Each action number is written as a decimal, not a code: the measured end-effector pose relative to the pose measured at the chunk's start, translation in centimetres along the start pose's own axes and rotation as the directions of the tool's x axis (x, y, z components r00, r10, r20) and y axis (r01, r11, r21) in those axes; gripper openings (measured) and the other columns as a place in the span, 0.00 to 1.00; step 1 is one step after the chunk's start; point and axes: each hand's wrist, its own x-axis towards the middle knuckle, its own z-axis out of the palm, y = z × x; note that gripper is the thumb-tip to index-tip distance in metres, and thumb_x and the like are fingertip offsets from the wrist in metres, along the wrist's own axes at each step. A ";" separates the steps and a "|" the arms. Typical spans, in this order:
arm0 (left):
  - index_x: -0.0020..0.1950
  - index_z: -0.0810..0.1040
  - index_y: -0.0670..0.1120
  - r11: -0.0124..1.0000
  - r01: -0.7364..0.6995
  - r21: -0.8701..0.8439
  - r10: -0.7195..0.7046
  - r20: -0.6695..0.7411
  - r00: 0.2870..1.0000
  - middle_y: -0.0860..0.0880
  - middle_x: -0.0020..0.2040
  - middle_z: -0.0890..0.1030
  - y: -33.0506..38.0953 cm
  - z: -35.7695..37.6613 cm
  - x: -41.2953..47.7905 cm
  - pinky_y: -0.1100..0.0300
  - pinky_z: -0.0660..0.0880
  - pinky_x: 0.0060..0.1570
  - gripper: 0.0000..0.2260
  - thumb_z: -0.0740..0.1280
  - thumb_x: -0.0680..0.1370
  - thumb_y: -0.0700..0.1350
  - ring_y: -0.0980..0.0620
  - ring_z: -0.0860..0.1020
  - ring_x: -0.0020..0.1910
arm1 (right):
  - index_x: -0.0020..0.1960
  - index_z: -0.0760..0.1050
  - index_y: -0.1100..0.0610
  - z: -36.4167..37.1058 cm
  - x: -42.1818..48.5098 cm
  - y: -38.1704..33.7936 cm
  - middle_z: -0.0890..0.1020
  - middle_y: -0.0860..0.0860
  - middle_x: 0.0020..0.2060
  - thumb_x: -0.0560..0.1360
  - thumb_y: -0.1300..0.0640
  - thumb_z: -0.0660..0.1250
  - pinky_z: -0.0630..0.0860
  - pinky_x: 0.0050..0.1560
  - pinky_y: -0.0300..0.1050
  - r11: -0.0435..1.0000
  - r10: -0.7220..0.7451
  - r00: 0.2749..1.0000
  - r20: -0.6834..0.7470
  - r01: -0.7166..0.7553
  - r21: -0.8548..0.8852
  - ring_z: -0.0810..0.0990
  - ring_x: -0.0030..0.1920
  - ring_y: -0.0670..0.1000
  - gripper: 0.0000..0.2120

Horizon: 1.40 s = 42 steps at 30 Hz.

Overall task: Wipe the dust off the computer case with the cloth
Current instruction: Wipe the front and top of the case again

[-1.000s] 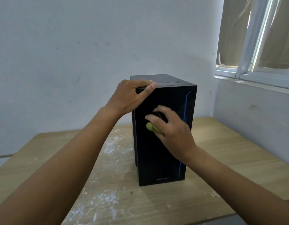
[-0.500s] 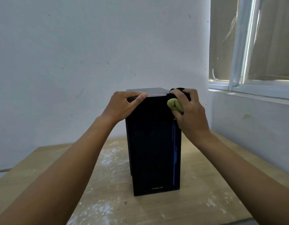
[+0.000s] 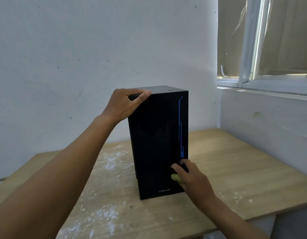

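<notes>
Nearest the camera, two bare forearms reach in over the front edge of a pale wooden table [image 3: 227, 169]. The boards are mottled with white powdery smears [image 3: 111, 159], thickest to the left of and in front of the case. The left forearm hides a long strip of the table's left side.

The right hand [image 3: 192, 178] is low at the right edge of the front panel. Its fingers are curled round a bunched cloth [image 3: 176, 177] and press it against the panel. A yellow-green lump of the cloth shows under the fingers and a dark fold shows above them. The hand covers the panel's lower right corner and the foot of a blue stripe [image 3: 180, 121] that runs up the right side.

The black computer case [image 3: 156, 144] stands upright on the middle of the table, front panel towards the camera, with small pale lettering [image 3: 164, 190] near its base.

The left hand [image 3: 125, 104] grips the case's top left front corner. The thumb lies along the top front edge and the fingers are bent over the top.

Behind stands a scuffed white wall [image 3: 80, 57]. To the right, a white-framed window [image 3: 270, 49] sits above a sill [image 3: 263, 90], well apart from the case.
</notes>
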 end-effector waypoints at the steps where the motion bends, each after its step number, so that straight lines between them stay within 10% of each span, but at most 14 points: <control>1: 0.56 0.85 0.51 1.000 0.005 -0.007 -0.005 -0.002 1.000 0.64 0.50 0.81 0.0 0.0 0.0 0.67 0.74 0.57 0.13 0.67 0.78 0.56 0.65 0.79 0.55 | 0.57 0.74 0.52 0.0 -0.2 -0.1 0.74 0.53 0.51 0.66 0.55 0.78 0.71 0.22 0.39 1.000 0.018 1.000 0.016 -0.019 0.003 0.79 0.40 0.53 0.22; 15: 0.55 0.85 0.52 1.000 0.000 -0.010 0.000 0.018 1.000 0.62 0.50 0.82 -0.1 -0.2 0.1 0.70 0.73 0.51 0.12 0.66 0.79 0.56 0.66 0.79 0.51 | 0.61 0.76 0.56 -7.2 15.8 -5.7 0.74 0.58 0.55 0.73 0.55 0.68 0.75 0.32 0.47 0.988 0.115 0.936 -0.334 -0.072 0.138 0.77 0.45 0.59 0.17; 27: 0.56 0.85 0.52 1.000 -0.004 -0.013 0.004 0.021 1.000 0.61 0.52 0.82 0.0 -0.1 0.0 0.68 0.75 0.55 0.13 0.66 0.79 0.56 0.63 0.80 0.55 | 0.58 0.71 0.50 1.8 6.5 -8.6 0.74 0.53 0.54 0.65 0.57 0.79 0.72 0.24 0.40 0.988 -0.154 0.986 0.070 0.155 -0.009 0.77 0.44 0.54 0.26; 36: 0.49 0.86 0.52 0.998 0.030 -0.046 -0.028 0.049 0.998 0.63 0.44 0.84 -0.2 -0.2 0.4 0.71 0.71 0.43 0.12 0.66 0.80 0.56 0.66 0.78 0.41 | 0.59 0.77 0.54 -4.9 15.4 -9.4 0.75 0.56 0.53 0.75 0.51 0.62 0.73 0.25 0.44 0.996 0.033 0.952 -0.305 -0.006 0.087 0.76 0.45 0.56 0.15; 42: 0.54 0.86 0.50 0.999 -0.007 -0.038 0.008 0.031 0.999 0.66 0.46 0.81 -0.3 -0.1 0.2 0.76 0.69 0.44 0.12 0.65 0.80 0.54 0.74 0.77 0.45 | 0.58 0.76 0.53 -2.5 12.6 -8.3 0.75 0.55 0.56 0.73 0.53 0.69 0.73 0.28 0.39 0.985 -0.157 0.964 -0.214 0.168 0.035 0.75 0.47 0.55 0.14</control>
